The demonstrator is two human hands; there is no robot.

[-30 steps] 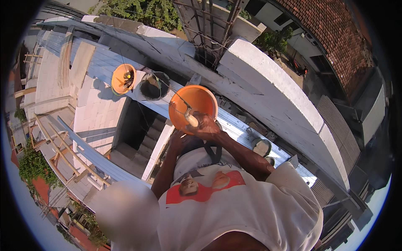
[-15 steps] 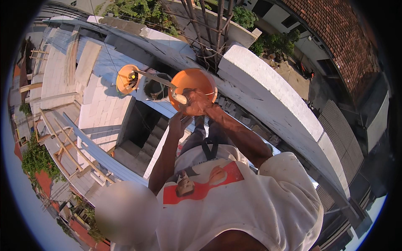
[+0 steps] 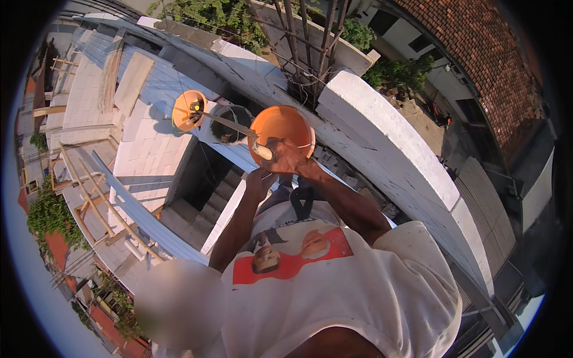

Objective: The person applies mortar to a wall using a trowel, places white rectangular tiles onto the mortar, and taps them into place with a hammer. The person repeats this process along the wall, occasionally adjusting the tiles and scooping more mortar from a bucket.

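My right hand (image 3: 289,157) is curled over the near rim of a large orange bucket (image 3: 290,121); its fingertips are in shadow and I cannot make out what they grip. Below that rim, my left hand (image 3: 258,181) is closed against the bucket's near side. Just left of my right hand lies the pale, rounded handle (image 3: 262,150) of a long, flat, narrow-bladed tool (image 3: 234,126). Its blade slants up and left, past a dark bucket (image 3: 227,135). At the far end, a smaller yellow-orange container (image 3: 184,111) has dark items and a yellow spot in it.
A white-topped wall (image 3: 382,125) curves along my right. Left of my feet, a dark stairwell (image 3: 200,179) drops away. Upright rebar (image 3: 298,36) stands ahead. Pale block walls (image 3: 143,146) and wooden poles (image 3: 107,209) lie to the left. A tiled roof (image 3: 471,42) is beyond.
The view has shifted slightly, so most things sit a little further right. Both hands remain at the orange bucket, and the tool's handle is still beside my right hand.
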